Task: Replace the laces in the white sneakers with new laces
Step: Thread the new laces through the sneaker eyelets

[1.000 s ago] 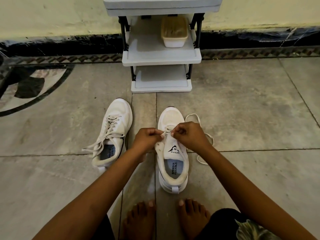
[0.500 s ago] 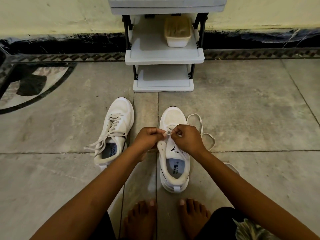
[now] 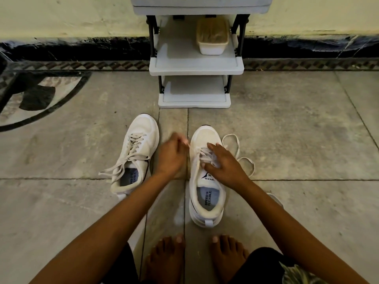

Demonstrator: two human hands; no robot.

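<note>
Left hand (image 3: 172, 156) pinches lace end (image 3: 190, 146), drawn out to left of right sneaker (image 3: 207, 193); hand motion-blurred. Right hand (image 3: 224, 163) lies flat, fingers spread, pressing eyelet rows, gripping nothing. 0.5 s ago both hands pinched close together above tongue; now apart, so 1 crossing likely being pulled tight. Loose lace (image 3: 239, 148) loops on floor just beside that sneaker. Left sneaker (image 3: 141, 144) near, laced, untied, untouched. Cannot tell old lace from new.
</note>
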